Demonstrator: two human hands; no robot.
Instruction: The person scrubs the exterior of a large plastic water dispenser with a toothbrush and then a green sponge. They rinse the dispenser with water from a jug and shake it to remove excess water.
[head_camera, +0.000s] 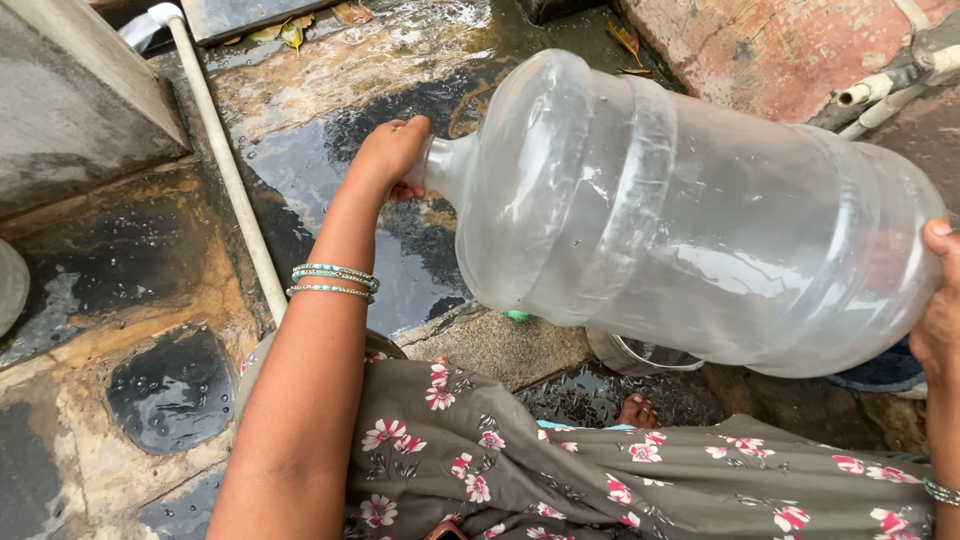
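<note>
Big clear water jug (690, 215) held sideways over wet paving.

Left hand (388, 158) is clamped over the jug's mouth, right hand (938, 300) cups its base: likely mid-rinse, calling next for a firm shake. A steel pot (640, 355) sits just below the jug; a white pipe (225, 165) runs left.

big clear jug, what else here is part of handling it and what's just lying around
In hand:
- big clear jug, held sideways
- left hand at its neck
- right hand on its base

Lying about:
- white pipe
- dead leaves
- metal pot under the jug
- wet stone floor
</note>
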